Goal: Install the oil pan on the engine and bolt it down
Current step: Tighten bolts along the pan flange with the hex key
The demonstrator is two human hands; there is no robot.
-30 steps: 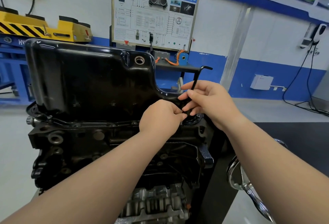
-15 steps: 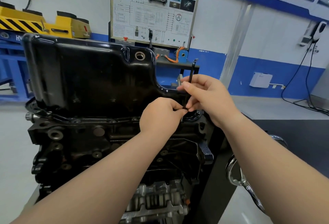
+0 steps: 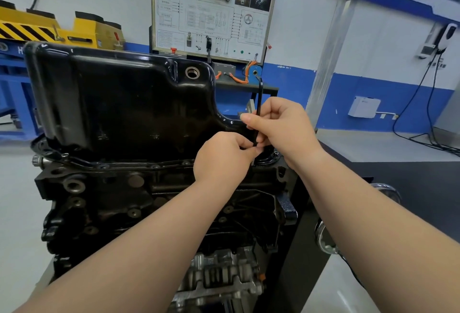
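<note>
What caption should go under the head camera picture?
Right hand grips a hex key upright at the oil pan rim while left hand pinches its lower end.

Person, two arms in view.
- Left grip (image 3: 221, 161): bare hand, rounded knuckles.
- Right grip (image 3: 281, 128): bare hand, just right of the left grip; one short-cut nail shows on a fingertip (image 3: 245, 119).
- Left forearm (image 3: 149, 238) and right forearm (image 3: 373, 225): bare and smooth along their whole visible length.
</note>
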